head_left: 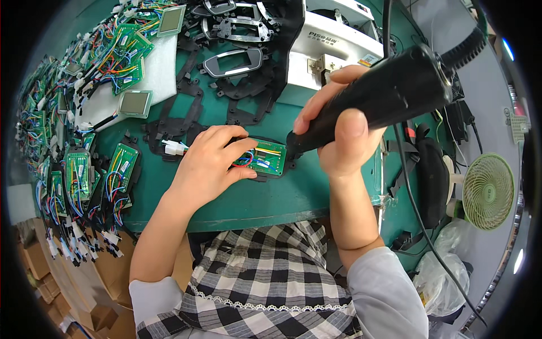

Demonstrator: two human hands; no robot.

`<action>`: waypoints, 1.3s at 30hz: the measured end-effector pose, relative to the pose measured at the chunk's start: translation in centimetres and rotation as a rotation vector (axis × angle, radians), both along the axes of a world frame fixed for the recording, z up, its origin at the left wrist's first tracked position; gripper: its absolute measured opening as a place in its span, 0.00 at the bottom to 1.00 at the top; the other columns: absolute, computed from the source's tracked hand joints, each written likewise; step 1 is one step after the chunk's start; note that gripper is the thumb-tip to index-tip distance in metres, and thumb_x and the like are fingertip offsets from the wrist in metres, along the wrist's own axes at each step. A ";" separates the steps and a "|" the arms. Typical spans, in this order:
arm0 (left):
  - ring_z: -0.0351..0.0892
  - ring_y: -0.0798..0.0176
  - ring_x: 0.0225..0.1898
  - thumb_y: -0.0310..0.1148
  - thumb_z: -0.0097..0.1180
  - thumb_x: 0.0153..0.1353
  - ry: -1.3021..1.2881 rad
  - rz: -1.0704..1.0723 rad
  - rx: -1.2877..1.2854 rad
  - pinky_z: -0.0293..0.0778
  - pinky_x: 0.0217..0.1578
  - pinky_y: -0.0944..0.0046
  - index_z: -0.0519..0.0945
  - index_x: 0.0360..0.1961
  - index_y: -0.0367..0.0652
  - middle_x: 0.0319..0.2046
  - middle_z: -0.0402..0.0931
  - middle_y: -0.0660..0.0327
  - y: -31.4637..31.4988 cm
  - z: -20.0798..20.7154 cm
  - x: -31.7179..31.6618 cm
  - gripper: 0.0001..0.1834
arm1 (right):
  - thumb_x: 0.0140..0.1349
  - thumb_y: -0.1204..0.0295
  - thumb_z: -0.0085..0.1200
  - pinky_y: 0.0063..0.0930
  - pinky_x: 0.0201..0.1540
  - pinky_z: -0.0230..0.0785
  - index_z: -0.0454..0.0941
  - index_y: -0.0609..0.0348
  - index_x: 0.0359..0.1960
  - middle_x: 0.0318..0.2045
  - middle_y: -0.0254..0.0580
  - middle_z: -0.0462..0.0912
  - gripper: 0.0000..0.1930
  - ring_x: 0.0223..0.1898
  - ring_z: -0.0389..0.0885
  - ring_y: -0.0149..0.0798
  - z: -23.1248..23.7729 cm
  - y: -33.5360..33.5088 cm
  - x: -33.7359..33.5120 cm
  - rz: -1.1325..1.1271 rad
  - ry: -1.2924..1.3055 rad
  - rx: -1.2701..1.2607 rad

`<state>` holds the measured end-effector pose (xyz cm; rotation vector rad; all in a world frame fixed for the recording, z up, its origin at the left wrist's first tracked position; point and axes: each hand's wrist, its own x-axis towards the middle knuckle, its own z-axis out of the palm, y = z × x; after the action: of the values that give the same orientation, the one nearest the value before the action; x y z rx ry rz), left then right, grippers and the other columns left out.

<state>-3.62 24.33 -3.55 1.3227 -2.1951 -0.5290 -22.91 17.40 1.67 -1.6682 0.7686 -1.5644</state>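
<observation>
A green circuit board with red, blue and yellow wires lies in a black plastic frame on the table. Across its left end rests my left hand, thumb and fingers gripping it from both long sides. A white connector sticks out beside the back of that hand. My right hand is wrapped round a thick black electric screwdriver, which is tilted with its nose down at the right end of the board. The tip is hidden, so contact cannot be made out.
Wired circuit boards are heaped along the left edge, some on a white foam sheet. Black plastic frames and display bezels lie at the back. A white machine stands behind the screwdriver. At right are a cable and a green fan.
</observation>
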 end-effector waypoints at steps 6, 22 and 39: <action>0.74 0.52 0.49 0.37 0.72 0.38 0.012 0.008 0.041 0.71 0.49 0.54 0.81 0.43 0.43 0.45 0.75 0.58 0.0 0.3 -0.1 0.27 | 0.61 0.41 0.49 0.23 0.14 0.65 0.63 0.72 0.46 0.15 0.45 0.74 0.37 0.13 0.73 0.33 -0.6 -0.3 -0.5 0.119 -0.031 -0.044; 0.74 0.52 0.46 0.40 0.72 0.37 0.024 0.036 -0.028 0.72 0.47 0.55 0.81 0.43 0.41 0.44 0.75 0.58 0.2 -0.2 -1.7 0.29 | 0.62 0.43 0.48 0.30 0.18 0.71 0.62 0.76 0.47 0.16 0.50 0.76 0.38 0.13 0.76 0.41 5.7 -5.5 -3.4 -0.300 -0.028 -0.249; 0.74 0.50 0.47 0.41 0.73 0.38 0.047 0.088 -0.069 0.72 0.47 0.54 0.78 0.46 0.39 0.45 0.75 0.56 0.3 -0.6 -1.9 0.32 | 0.61 0.47 0.54 0.24 0.17 0.68 0.65 0.77 0.45 0.14 0.47 0.76 0.35 0.12 0.76 0.36 5.4 -4.5 -1.5 -0.358 0.012 -0.330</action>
<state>-5.56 24.61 -4.14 1.3504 -2.0878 -0.4422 -24.39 12.88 7.08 -1.8471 0.8897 -2.0207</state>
